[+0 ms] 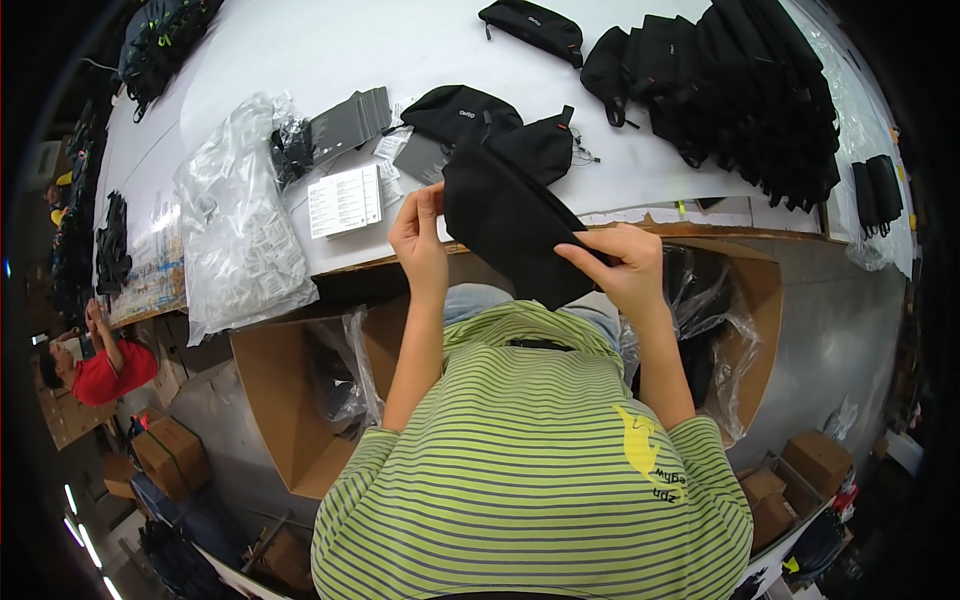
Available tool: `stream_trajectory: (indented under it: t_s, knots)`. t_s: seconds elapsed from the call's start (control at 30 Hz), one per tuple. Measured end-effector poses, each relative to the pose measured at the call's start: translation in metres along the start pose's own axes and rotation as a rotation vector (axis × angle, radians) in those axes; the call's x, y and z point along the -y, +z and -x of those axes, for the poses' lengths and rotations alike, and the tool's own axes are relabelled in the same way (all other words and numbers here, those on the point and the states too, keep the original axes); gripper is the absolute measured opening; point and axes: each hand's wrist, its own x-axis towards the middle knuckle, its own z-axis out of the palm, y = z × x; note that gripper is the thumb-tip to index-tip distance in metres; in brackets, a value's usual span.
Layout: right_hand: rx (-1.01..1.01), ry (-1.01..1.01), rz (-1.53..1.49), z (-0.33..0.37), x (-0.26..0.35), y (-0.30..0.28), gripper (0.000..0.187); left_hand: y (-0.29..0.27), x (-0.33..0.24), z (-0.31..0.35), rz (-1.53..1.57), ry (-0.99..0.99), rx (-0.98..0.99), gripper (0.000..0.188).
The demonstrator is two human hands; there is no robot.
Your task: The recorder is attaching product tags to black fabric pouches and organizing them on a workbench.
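From the head camera, a black fabric pouch [515,235] is held up between both hands, just in front of the near edge of the white table [300,60] and above the person's lap. Its long axis runs on a slant: the upper end points up and to the left, toward the table, and the lower end points down and to the right, toward the person's body. The flat face is turned to the camera, and it hangs tilted rather than level.

The left hand [420,240] is raised at the pouch's upper left edge. Its fingers are closed in a pinch on that edge, with the thumb side against the fabric. The right hand [625,265] grips the right side of the pouch lower down. Its fingers curl over the front of the cloth, clamping it; the thumb is hidden behind the fabric.

On the table just beyond the pouch lie two similar black pouches [490,125], and a big pile of black bags [740,90] fills the far right. A white printed leaflet [345,200] lies left of the left hand, and a clear plastic bag of small white packets [240,220] sits further left. An open cardboard box [290,400] lined with clear plastic stands below the table at the person's left.
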Motion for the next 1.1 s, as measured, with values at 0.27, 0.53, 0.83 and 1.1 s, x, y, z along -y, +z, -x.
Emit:
stream_trajectory:
  t_s: [0.27,0.53,0.83,1.1]
  knots:
    - [0.017,-0.129,0.073,-0.002,0.007,0.007,0.018,0.014,-0.007,0.007,0.057,-0.014,0.179,0.031]
    - [0.003,-0.102,0.027,-0.004,0.009,0.010,0.017,0.000,0.012,0.009,0.217,-0.005,0.166,0.027]
    - [-0.008,-0.175,0.110,-0.010,0.018,0.024,0.018,0.020,0.014,0.036,0.881,-0.680,0.223,0.049]
    - [-0.174,0.263,-0.249,0.011,0.027,0.026,0.029,0.022,-0.022,0.023,0.699,-0.583,0.063,0.034]
